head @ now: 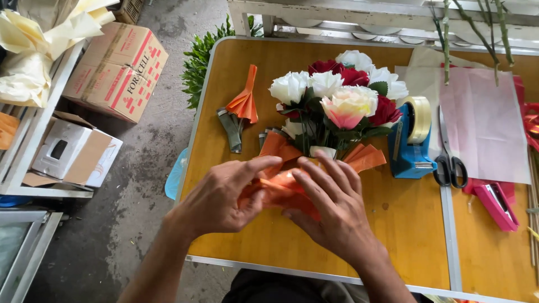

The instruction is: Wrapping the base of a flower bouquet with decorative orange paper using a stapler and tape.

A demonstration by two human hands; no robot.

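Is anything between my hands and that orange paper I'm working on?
No. Left hand and right hand already grip the orange paper, nothing between. The bouquet lies just behind it.

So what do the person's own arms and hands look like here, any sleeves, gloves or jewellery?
Both arms are bare to the frame edge, with no sleeves showing. The left hand and right hand wear no gloves; no rings, watch or bracelets are visible. Fingernails are short and unpainted.
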